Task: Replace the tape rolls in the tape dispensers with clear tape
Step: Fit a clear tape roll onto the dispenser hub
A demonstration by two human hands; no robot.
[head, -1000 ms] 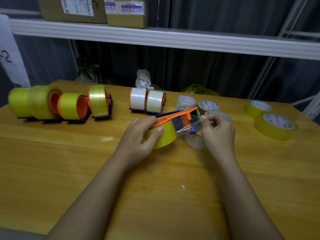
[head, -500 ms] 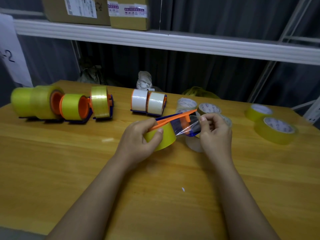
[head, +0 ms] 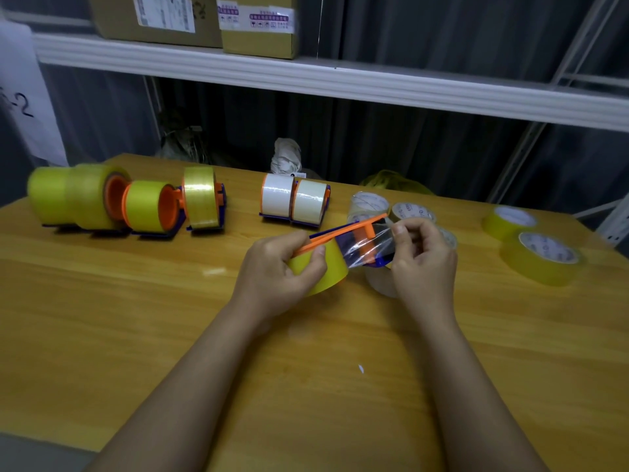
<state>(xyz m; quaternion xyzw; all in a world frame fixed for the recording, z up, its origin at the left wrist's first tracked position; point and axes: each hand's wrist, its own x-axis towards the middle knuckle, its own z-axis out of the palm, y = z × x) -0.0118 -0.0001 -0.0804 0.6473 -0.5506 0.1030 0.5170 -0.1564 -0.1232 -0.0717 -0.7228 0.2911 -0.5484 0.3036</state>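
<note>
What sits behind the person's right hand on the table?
Behind the right hand lie loose tape rolls: printed cores show above the knuckles, and a pale roll's edge shows below. The hand covers the rest, so their count is unclear.

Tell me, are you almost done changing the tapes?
Partway, probably. Two dispensers at the back hold pale rolls and look finished. The left hand grips a yellow-roll dispenser while the right hand pinches its tape end. The yellow-loaded dispensers on the left look undone.
</note>
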